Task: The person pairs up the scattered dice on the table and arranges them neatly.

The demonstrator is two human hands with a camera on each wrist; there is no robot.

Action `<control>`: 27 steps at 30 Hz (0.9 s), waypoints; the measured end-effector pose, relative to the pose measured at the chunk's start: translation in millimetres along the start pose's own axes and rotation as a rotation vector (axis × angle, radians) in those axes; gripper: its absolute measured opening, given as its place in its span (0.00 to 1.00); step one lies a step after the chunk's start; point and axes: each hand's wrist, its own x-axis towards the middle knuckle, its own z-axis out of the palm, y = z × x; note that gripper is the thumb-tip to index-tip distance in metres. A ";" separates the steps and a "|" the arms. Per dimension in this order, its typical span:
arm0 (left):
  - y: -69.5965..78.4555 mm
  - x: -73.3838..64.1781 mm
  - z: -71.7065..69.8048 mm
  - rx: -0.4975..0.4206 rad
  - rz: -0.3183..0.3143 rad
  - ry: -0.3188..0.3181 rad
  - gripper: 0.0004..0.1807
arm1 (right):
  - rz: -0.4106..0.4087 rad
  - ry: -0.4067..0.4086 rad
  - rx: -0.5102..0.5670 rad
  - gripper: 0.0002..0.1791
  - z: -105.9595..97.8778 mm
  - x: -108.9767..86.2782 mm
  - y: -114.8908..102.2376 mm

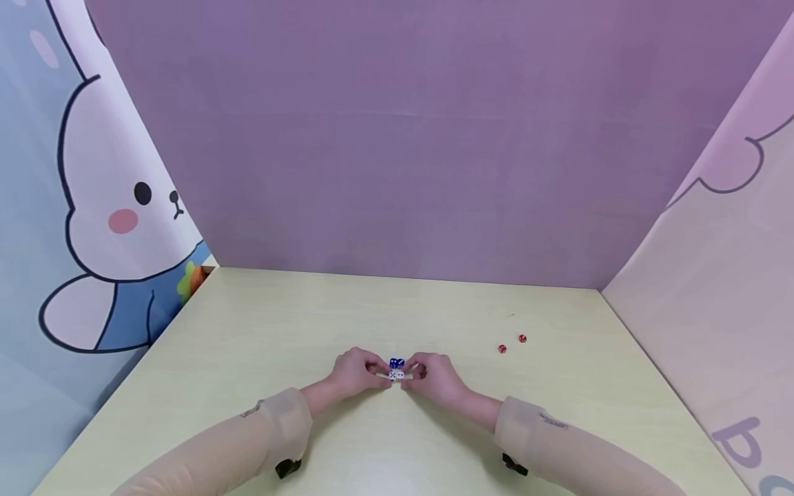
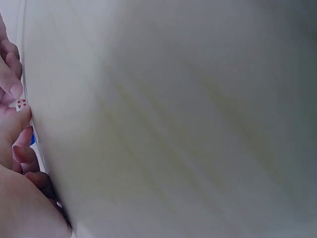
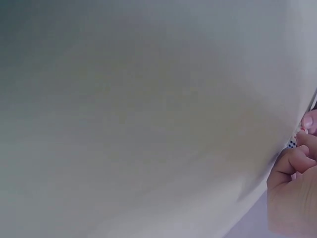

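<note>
Two blue dice (image 1: 397, 363) and two white dice (image 1: 396, 375) sit close together in a small cluster at the middle of the table, blue behind white in the head view. My left hand (image 1: 358, 372) pinches the cluster from the left with thumb and forefinger. From the right, my right hand (image 1: 438, 377) pinches it the same way, so the fingertips nearly meet. In the left wrist view, a white die (image 2: 22, 104) with red pips shows by the thumb. A white die (image 3: 292, 143) with dark pips peeks out beside the fingers in the right wrist view.
Two red dice (image 1: 512, 343) lie apart on the pale wooden table (image 1: 279, 310), right of and beyond the hands. A purple panel (image 1: 397, 151) rises at the table's back edge. Printed cloths stand along the left and right sides.
</note>
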 end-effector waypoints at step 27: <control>6.0 -3.6 -2.2 -0.044 -0.032 -0.007 0.09 | 0.150 0.258 -0.203 0.10 -117.4 -45.6 92.6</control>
